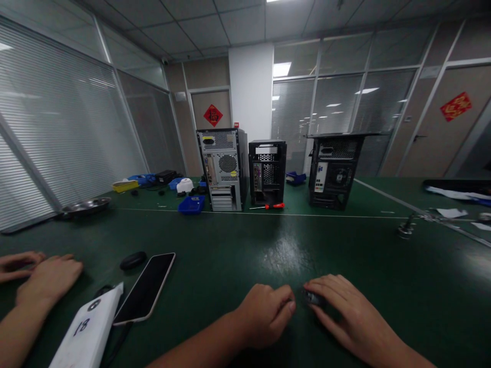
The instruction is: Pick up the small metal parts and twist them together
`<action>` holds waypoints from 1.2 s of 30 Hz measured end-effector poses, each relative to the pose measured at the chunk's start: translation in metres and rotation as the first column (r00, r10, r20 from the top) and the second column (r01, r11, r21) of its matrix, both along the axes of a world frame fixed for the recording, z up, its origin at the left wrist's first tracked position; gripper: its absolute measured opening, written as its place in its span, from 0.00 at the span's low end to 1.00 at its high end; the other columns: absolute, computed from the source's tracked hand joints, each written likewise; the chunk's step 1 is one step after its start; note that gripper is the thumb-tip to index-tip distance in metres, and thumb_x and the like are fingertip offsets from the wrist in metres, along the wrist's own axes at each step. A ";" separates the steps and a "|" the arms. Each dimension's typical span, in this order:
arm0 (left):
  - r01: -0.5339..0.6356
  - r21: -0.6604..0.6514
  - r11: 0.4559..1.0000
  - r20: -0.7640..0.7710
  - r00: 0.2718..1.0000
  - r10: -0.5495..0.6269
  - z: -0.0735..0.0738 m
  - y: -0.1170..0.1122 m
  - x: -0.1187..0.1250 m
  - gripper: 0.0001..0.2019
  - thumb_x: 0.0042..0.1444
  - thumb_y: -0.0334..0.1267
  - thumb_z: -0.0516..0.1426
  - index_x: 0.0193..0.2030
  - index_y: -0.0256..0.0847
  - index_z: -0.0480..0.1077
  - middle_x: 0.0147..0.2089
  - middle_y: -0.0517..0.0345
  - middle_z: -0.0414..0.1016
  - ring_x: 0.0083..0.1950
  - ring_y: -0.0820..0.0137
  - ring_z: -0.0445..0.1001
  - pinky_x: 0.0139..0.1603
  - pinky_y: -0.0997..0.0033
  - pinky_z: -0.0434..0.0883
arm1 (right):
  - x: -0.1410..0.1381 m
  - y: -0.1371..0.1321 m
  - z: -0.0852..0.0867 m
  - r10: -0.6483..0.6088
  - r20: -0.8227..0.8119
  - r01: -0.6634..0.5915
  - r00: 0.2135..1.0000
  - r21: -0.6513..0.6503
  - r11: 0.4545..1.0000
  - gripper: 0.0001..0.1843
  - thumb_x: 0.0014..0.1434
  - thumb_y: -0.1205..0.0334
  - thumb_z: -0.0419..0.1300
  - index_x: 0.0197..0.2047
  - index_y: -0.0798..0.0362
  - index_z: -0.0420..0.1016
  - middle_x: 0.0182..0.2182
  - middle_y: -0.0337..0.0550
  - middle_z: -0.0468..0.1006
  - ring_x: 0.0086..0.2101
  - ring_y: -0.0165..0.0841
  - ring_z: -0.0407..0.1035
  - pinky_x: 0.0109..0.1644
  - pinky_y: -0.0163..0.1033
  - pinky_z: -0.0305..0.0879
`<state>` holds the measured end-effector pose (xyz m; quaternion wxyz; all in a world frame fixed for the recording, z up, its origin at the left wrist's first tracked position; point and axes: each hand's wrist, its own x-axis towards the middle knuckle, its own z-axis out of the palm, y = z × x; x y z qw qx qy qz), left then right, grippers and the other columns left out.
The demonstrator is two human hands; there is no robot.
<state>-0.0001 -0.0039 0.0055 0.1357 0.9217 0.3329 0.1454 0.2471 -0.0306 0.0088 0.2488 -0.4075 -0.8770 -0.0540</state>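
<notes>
My two hands rest side by side on the green table [245, 245] near its front edge. My left hand [264, 314] is curled into a loose fist, its thumb pointing towards a small dark object [311, 298]. My right hand [345, 312] lies over that object with the fingers bent round it; most of it is hidden, so I cannot name it. The two hands almost touch at the object.
Another person's hands [46, 276] rest at the far left. Near them lie a phone [146, 289], a white box marked 18 [88, 327] and a black oval case [132, 260]. Three computer cases [224, 168], a red screwdriver [268, 206], a blue tray [191, 204] and a metal dish [86, 206] stand farther back.
</notes>
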 end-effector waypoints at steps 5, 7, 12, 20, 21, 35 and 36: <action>0.008 -0.069 0.998 0.055 0.998 -0.005 0.004 0.000 0.000 0.09 0.66 0.37 0.52 0.51 0.46 0.68 0.28 0.65 0.72 0.27 0.70 0.71 0.31 0.72 0.60 | 0.022 0.010 -0.003 -0.173 -0.181 0.146 0.968 -0.153 0.977 0.24 0.67 0.54 0.54 0.64 0.48 0.68 0.56 0.50 0.76 0.53 0.36 0.73 0.57 0.44 0.72; 0.005 -0.081 0.997 0.054 0.999 -0.001 0.004 0.000 0.000 0.10 0.67 0.38 0.52 0.52 0.46 0.69 0.28 0.65 0.73 0.28 0.70 0.71 0.32 0.72 0.60 | 0.026 0.010 -0.005 -0.187 -0.208 0.147 0.960 -0.192 0.970 0.26 0.66 0.54 0.54 0.66 0.48 0.64 0.58 0.50 0.75 0.54 0.36 0.73 0.57 0.44 0.72; -0.008 -0.084 0.996 0.029 1.000 0.010 0.003 -0.001 0.001 0.11 0.69 0.41 0.51 0.52 0.47 0.72 0.30 0.62 0.76 0.30 0.68 0.74 0.34 0.72 0.63 | 0.025 0.007 -0.014 -0.162 -0.202 0.121 0.966 -0.202 0.972 0.28 0.63 0.53 0.59 0.65 0.48 0.64 0.52 0.47 0.79 0.50 0.35 0.76 0.56 0.42 0.74; -0.016 -0.058 0.998 0.012 1.000 0.017 -0.002 0.002 0.001 0.11 0.68 0.43 0.53 0.53 0.48 0.73 0.33 0.62 0.78 0.34 0.67 0.77 0.35 0.73 0.66 | 0.006 -0.006 0.000 0.065 -0.049 -0.073 0.997 -0.192 0.979 0.21 0.65 0.60 0.56 0.61 0.45 0.68 0.53 0.45 0.77 0.53 0.32 0.73 0.57 0.38 0.72; -0.020 -0.054 0.998 0.008 1.000 0.020 -0.003 0.003 0.001 0.11 0.68 0.44 0.54 0.53 0.48 0.73 0.33 0.62 0.78 0.34 0.67 0.77 0.35 0.73 0.66 | 0.003 -0.008 0.002 0.079 -0.026 -0.083 0.996 -0.205 0.975 0.22 0.66 0.61 0.54 0.62 0.44 0.66 0.54 0.45 0.76 0.53 0.32 0.72 0.57 0.38 0.71; 0.073 0.033 0.997 -0.010 0.997 -0.073 -0.007 0.005 0.001 0.18 0.70 0.49 0.52 0.36 0.43 0.77 0.31 0.60 0.80 0.32 0.69 0.78 0.32 0.74 0.64 | -0.028 -0.010 -0.003 0.083 0.120 -0.083 0.989 0.002 0.997 0.07 0.65 0.64 0.55 0.44 0.48 0.73 0.33 0.38 0.75 0.33 0.30 0.70 0.41 0.38 0.66; 0.075 0.028 0.997 -0.009 0.997 -0.075 -0.006 0.005 0.001 0.18 0.70 0.48 0.52 0.36 0.44 0.77 0.31 0.60 0.80 0.32 0.70 0.78 0.32 0.74 0.65 | -0.029 -0.011 -0.001 0.083 0.119 -0.085 0.989 0.006 0.996 0.07 0.65 0.64 0.54 0.43 0.48 0.73 0.32 0.38 0.75 0.33 0.30 0.70 0.40 0.38 0.65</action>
